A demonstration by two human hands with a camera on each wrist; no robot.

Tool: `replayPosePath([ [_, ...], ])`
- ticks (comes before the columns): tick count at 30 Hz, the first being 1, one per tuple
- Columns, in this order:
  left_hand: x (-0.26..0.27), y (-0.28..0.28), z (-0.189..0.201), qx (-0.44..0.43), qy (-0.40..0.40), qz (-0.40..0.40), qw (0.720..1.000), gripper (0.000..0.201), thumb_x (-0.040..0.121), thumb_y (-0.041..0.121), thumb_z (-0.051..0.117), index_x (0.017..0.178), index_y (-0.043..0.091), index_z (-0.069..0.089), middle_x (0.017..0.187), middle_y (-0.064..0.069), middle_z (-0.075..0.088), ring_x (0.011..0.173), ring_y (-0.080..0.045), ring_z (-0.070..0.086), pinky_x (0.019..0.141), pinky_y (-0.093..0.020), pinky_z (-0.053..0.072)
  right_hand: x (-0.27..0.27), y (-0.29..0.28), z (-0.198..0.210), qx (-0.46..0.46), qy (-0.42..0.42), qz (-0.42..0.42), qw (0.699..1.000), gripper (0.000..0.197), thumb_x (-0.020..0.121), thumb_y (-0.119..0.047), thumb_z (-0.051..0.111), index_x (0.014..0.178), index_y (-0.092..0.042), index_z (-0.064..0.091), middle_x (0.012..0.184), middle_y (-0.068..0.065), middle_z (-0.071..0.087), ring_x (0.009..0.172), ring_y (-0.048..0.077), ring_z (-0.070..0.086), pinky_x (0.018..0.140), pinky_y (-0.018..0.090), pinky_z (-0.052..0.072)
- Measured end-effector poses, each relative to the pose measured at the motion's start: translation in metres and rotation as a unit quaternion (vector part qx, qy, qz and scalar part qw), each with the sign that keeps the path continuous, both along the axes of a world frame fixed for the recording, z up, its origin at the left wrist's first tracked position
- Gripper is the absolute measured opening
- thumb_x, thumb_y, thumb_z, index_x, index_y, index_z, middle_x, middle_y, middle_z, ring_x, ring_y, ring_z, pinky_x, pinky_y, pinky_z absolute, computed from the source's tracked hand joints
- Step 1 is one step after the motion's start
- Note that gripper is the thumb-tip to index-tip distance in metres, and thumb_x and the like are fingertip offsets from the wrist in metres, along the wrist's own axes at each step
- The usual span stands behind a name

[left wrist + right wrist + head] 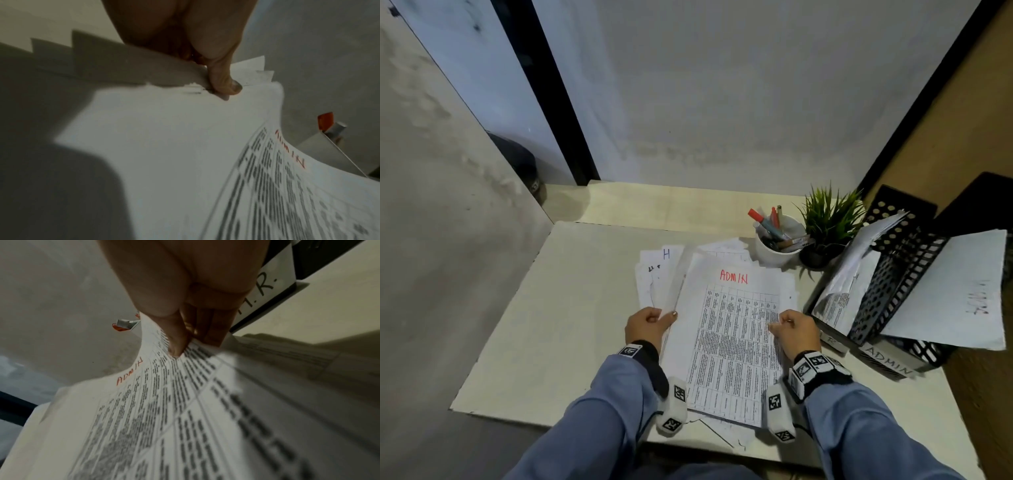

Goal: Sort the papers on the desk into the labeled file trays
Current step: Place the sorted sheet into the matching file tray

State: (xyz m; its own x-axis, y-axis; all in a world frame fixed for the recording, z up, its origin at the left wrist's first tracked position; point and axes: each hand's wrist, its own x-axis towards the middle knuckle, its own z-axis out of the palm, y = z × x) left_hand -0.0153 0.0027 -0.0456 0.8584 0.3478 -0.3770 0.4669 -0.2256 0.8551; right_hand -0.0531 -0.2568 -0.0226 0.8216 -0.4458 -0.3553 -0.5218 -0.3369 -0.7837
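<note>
A printed sheet marked ADMIN in red [732, 329] lies on top of a loose pile of papers [661, 274] in the middle of the desk. My left hand [652, 322] pinches its left edge, thumb on top [224, 84]. My right hand [792, 329] pinches its right edge, thumb pressing the printed table [176, 344]. The ADMIN sheet [156, 410] bows upward between both hands. Black perforated file trays [893, 284] stand at the right, one labelled ADMIN [888, 363], another labelled H.R. [265, 282]. Papers sit in both trays.
A white cup of pens and markers [777, 240] and a small potted plant [825, 226] stand behind the pile, left of the trays. A paper marked H [667, 254] pokes out at the pile's back left. Walls close off the desk's back and left.
</note>
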Motion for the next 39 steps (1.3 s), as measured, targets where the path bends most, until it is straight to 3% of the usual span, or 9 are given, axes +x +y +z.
replayPosePath([
  [6,0.009,0.013,0.006,0.042,-0.019,-0.046,0.998,0.021,0.077,0.012,0.074,0.097,0.01,0.067,0.091,-0.005,0.068,0.085,-0.023,0.063,0.082,-0.029,0.049,-0.008,-0.01,-0.003,0.055,-0.04,-0.022,0.997,0.04,0.078,0.022,0.046,0.085,-0.009,0.07,0.061,0.001,0.057,0.044,0.01,0.042,0.04,0.014,0.035],
  [9,0.01,0.009,0.011,0.077,-0.028,-0.075,0.994,0.02,0.083,0.01,0.065,0.103,0.012,0.066,0.098,-0.007,0.069,0.089,-0.026,0.064,0.081,-0.029,0.05,-0.007,-0.01,-0.005,0.083,-0.036,-0.049,0.995,0.039,0.071,0.025,0.045,0.058,-0.006,0.064,0.043,-0.003,0.049,0.041,0.014,0.036,0.034,0.011,0.028],
  [14,0.005,-0.004,0.018,0.085,-0.068,-0.038,0.993,0.024,0.085,-0.003,0.05,0.076,0.014,0.065,0.092,-0.001,0.061,0.083,-0.021,0.055,0.076,-0.024,0.041,0.004,-0.006,-0.009,0.122,0.022,-0.074,0.989,0.053,0.068,0.025,0.048,0.034,-0.014,0.055,0.034,-0.004,0.046,0.04,0.016,0.044,0.035,0.014,0.031],
  [18,0.006,-0.005,0.011,0.011,-0.025,-0.024,0.999,0.038,0.077,-0.01,0.045,0.057,0.019,0.06,0.066,-0.003,0.058,0.066,-0.023,0.049,0.06,-0.024,0.04,0.01,-0.007,-0.008,0.128,0.069,-0.059,0.988,0.036,0.079,0.004,0.056,0.056,-0.024,0.05,0.034,-0.026,0.049,0.047,-0.001,0.054,0.043,0.003,0.038],
  [26,0.002,-0.009,0.005,-0.146,0.036,-0.032,0.988,0.057,0.07,-0.026,0.03,0.037,0.012,0.059,0.045,0.001,0.059,0.054,-0.024,0.049,0.054,-0.025,0.041,0.005,-0.002,-0.004,0.249,0.012,-0.132,0.959,0.025,0.066,0.019,0.057,0.079,-0.003,0.061,0.074,0.017,0.063,0.067,0.028,0.06,0.064,0.033,0.049],
  [32,-0.001,-0.018,0.042,-0.242,0.09,-0.057,0.964,0.017,0.084,0.019,0.058,0.069,0.014,0.065,0.069,-0.007,0.056,0.063,-0.021,0.049,0.062,-0.029,0.044,0.01,0.004,0.007,0.243,0.015,-0.135,0.96,0.039,0.072,0.0,0.071,0.107,0.01,0.059,0.106,0.018,0.065,0.096,0.03,0.061,0.088,0.04,0.051],
  [34,-0.001,-0.026,0.066,-0.291,0.09,-0.073,0.95,0.047,0.089,0.052,0.052,0.113,0.013,0.061,0.109,-0.013,0.065,0.098,-0.031,0.06,0.095,-0.043,0.047,0.012,0.007,0.022,0.226,-0.026,-0.127,0.966,0.016,0.08,-0.004,0.066,0.094,0.001,0.061,0.097,0.01,0.065,0.091,0.024,0.059,0.079,0.029,0.049],
  [36,-0.006,-0.036,0.091,-0.242,0.035,-0.116,0.963,0.061,0.092,0.048,0.047,0.136,0.006,0.044,0.14,-0.025,0.043,0.127,-0.035,0.047,0.109,-0.046,0.03,0.015,0.012,0.044,0.206,-0.085,-0.109,0.969,0.011,0.087,-0.002,0.058,0.093,-0.01,0.062,0.094,0.006,0.066,0.09,0.022,0.06,0.074,0.026,0.047],
  [39,-0.011,-0.045,0.114,-0.161,-0.09,-0.141,0.973,0.032,0.087,0.012,0.064,0.117,0.006,0.055,0.104,-0.001,0.066,0.086,-0.005,0.066,0.071,-0.02,0.057,0.016,0.02,0.079,0.192,-0.19,-0.081,0.959,0.023,0.086,0.001,0.058,0.099,-0.017,0.063,0.098,0.006,0.068,0.091,0.018,0.064,0.082,0.027,0.052],
])
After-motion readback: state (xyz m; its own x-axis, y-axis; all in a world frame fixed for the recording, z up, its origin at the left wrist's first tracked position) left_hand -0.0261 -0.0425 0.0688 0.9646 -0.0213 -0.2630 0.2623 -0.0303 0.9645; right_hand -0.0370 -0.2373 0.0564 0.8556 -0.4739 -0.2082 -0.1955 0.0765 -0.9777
